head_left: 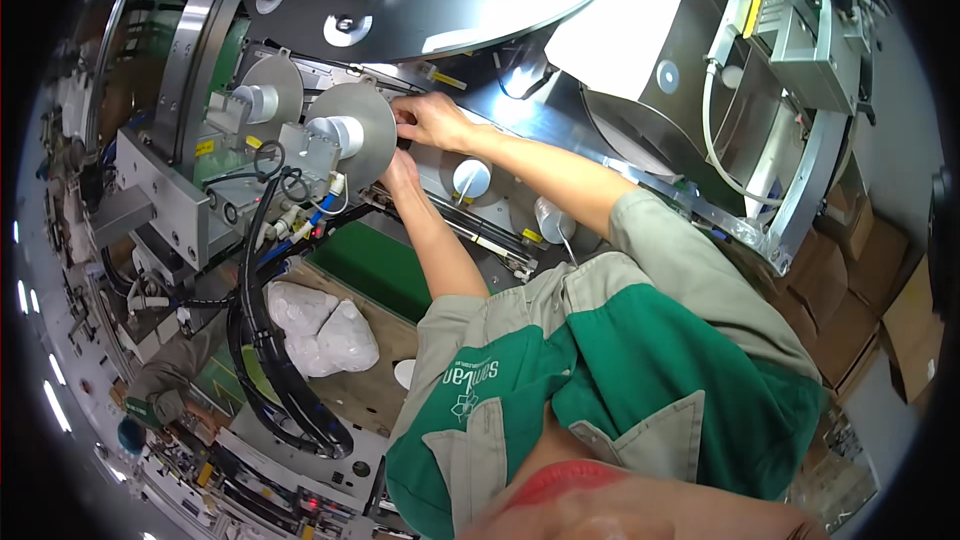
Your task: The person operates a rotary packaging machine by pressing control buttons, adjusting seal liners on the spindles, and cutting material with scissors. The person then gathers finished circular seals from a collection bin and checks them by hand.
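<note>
Head view: right hand (432, 120) pinched at the upper right rim of a round metal disc (352, 135) on the machine's spindle, left hand (402, 175) pressed against the same disc's lower right edge, fingers hidden behind it, so grip there impossible to tell. Disc seated upright on its white hub (345, 135), beside a second disc (272, 90) further left, so mounting judged nearly done, with only seating or aligning left. Below, on a brown carton (375, 385), white plastic bags (320, 325) of unclear contents; stacked cardboard boxes (850, 290) at right, insides unseen
</note>
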A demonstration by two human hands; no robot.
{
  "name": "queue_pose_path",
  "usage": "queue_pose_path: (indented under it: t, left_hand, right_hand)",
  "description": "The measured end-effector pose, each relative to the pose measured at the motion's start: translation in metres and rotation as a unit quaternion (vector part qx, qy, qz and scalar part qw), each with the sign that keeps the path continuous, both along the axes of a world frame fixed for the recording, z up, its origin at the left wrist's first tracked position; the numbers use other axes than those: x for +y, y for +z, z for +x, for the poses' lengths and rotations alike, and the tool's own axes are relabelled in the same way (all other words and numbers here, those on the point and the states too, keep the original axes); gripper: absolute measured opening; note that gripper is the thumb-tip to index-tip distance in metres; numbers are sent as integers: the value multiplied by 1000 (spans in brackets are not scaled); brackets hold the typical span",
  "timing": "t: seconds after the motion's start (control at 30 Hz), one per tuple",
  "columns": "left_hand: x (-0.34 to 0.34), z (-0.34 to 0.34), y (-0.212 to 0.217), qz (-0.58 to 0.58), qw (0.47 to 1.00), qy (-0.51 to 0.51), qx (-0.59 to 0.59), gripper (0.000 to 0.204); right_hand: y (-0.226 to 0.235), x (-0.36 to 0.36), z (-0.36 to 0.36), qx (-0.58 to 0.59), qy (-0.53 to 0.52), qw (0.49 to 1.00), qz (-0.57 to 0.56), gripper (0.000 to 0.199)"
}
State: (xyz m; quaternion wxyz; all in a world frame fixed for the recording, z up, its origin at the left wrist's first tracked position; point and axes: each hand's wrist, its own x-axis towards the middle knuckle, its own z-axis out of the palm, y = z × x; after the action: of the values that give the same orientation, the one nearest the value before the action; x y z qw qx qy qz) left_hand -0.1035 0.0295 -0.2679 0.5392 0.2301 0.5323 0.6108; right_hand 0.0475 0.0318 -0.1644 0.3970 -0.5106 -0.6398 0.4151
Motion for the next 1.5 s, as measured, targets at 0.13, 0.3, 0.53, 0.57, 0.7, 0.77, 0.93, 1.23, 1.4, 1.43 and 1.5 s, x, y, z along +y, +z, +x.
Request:
queue_pose_path:
  t: [0.13,0.3,0.53,0.57,0.7,0.77,0.93,1.23,1.4,1.43,1.5]
  left_hand:
    - [7,-10,-4,9,998,-14,-53,30]
    - [19,2,4,-55,996,52,-51,33]
    - [4,34,43,-105,981,160,3,37]
    - [-2,31,42,-26,990,134,36,39]
    - [-28,30,42,32,989,60,135,40]
    - [-37,46,75,12,994,85,68,36]
    - [-37,55,110,-28,964,-17,264,40]
    - [-30,41,66,33,913,41,405,27]
    - [-30,43,62,25,902,44,429,27]
    - [-30,43,64,18,896,36,441,27]
    - [-33,40,67,18,894,38,446,27]
  right_hand:
    - [8,1,-3,21,26,999,-17,20]
    - [-11,-2,1,79,-22,994,-73,19]
    - [-23,-10,10,71,17,990,-118,21]
    - [-19,-11,8,77,16,990,-115,21]
    - [-9,-22,19,88,-64,989,-96,19]
    - [-3,-34,30,122,-79,982,-118,19]
    - [45,-84,52,111,-94,980,-135,18]
    - [73,-159,105,1,-108,988,-114,16]
    - [55,-171,122,25,-167,975,-143,16]
    - [53,-173,123,29,-176,972,-153,16]
    - [57,-177,124,31,-177,969,-171,17]
